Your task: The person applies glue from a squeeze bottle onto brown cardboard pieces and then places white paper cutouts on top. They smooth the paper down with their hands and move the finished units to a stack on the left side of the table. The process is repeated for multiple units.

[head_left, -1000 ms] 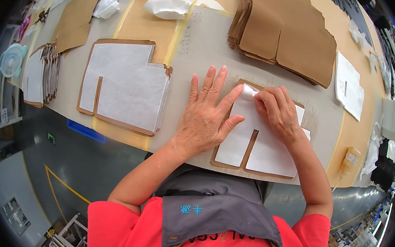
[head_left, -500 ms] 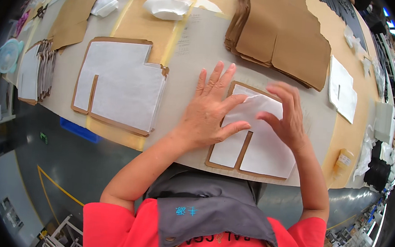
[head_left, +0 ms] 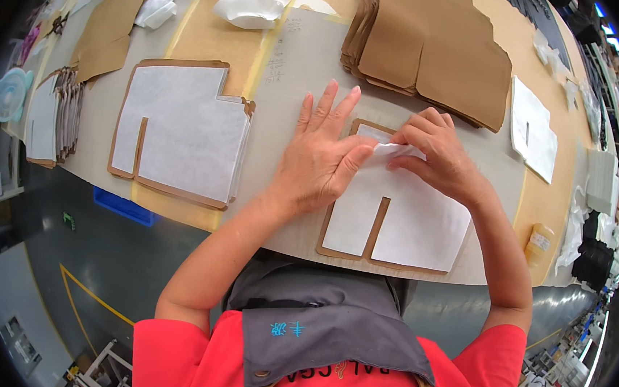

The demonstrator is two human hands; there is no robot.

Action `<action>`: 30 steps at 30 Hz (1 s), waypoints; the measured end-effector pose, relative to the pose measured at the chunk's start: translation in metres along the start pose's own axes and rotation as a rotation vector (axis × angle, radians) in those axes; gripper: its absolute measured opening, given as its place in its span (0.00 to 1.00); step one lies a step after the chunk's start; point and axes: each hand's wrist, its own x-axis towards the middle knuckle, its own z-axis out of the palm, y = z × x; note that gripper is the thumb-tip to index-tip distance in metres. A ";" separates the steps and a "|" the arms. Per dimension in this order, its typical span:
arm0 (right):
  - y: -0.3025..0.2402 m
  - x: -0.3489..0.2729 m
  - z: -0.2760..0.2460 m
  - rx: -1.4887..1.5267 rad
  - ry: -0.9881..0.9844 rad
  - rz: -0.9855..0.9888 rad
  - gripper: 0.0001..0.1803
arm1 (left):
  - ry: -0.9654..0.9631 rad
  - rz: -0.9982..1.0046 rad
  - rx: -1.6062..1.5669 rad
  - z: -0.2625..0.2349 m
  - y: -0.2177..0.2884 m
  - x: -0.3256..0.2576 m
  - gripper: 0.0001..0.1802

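Observation:
A white sheet [head_left: 423, 228] with a slot in its near edge lies over a brown backing piece [head_left: 341, 253] in front of me. My left hand [head_left: 320, 154] pinches the sheet's raised far part between thumb and index finger, its other fingers spread over the table. Just to the right, my right hand [head_left: 436, 152] has its thumb and curled fingers closed on the same raised fold. The fold bridges the gap between both hands. Part of the sheet's far right side is hidden under my right hand.
Left of my hands lies a stack of white sheets [head_left: 184, 122] on brown pieces. Beyond is a thick brown stack [head_left: 458, 60]. A small white slotted stack [head_left: 535, 131] and a yellowish bottle [head_left: 538, 241] are at the right. Crumpled white paper [head_left: 250, 7] sits at the back.
My right hand has moved left and its fingers have closed on the sheet. My left thumb has come up to the index finger, and the sheet is now lifted into a fold.

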 end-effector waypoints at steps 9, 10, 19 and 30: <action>-0.013 -0.053 -0.001 -0.272 0.173 -0.200 0.15 | 0.046 0.022 0.020 0.002 0.003 0.005 0.17; -0.011 -0.055 -0.001 -0.243 0.153 -0.192 0.16 | 0.052 0.028 0.015 0.000 0.006 0.006 0.15; 0.011 -0.047 -0.004 -0.175 0.054 -0.061 0.15 | -0.067 0.348 0.123 0.017 0.008 0.038 0.15; -0.013 -0.087 -0.004 -0.156 0.204 -0.156 0.20 | -0.153 0.515 0.118 0.036 0.026 0.051 0.21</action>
